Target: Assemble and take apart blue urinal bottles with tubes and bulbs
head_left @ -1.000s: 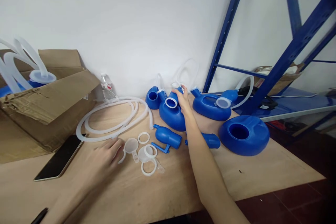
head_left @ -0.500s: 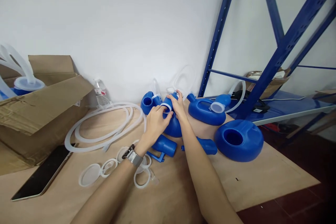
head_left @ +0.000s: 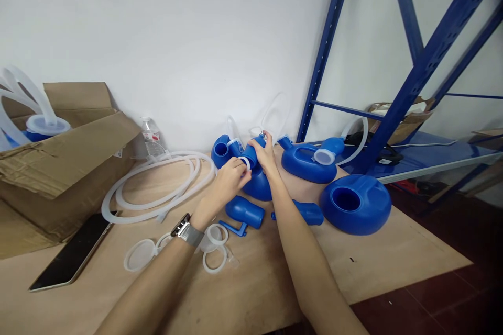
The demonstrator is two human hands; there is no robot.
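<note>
My right hand (head_left: 264, 153) is wrapped round a blue tubular neck piece (head_left: 250, 152), above a blue bottle (head_left: 258, 184). At the open end of this piece, my left hand (head_left: 231, 175) pinches a white ring (head_left: 245, 162); the ring's contact with the rim is partly hidden by the fingers. Below the hands lie a loose blue neck piece (head_left: 245, 211) and a blue handle-like part (head_left: 234, 229). Another blue neck piece (head_left: 308, 213) lies right of my right forearm. White rings and caps (head_left: 214, 260) rest near my left wrist.
Coiled clear tubing (head_left: 129, 215), a plastic bottle (head_left: 151, 138), a cardboard box (head_left: 70, 167) and a black tablet (head_left: 73, 256) are at left. Blue bottles (head_left: 365, 209) stand at right, beside a blue metal shelf (head_left: 436, 154).
My left hand has drawn slightly left and down with the white ring, which now sits more toward the side of the neck piece. The view has shifted slightly.
</note>
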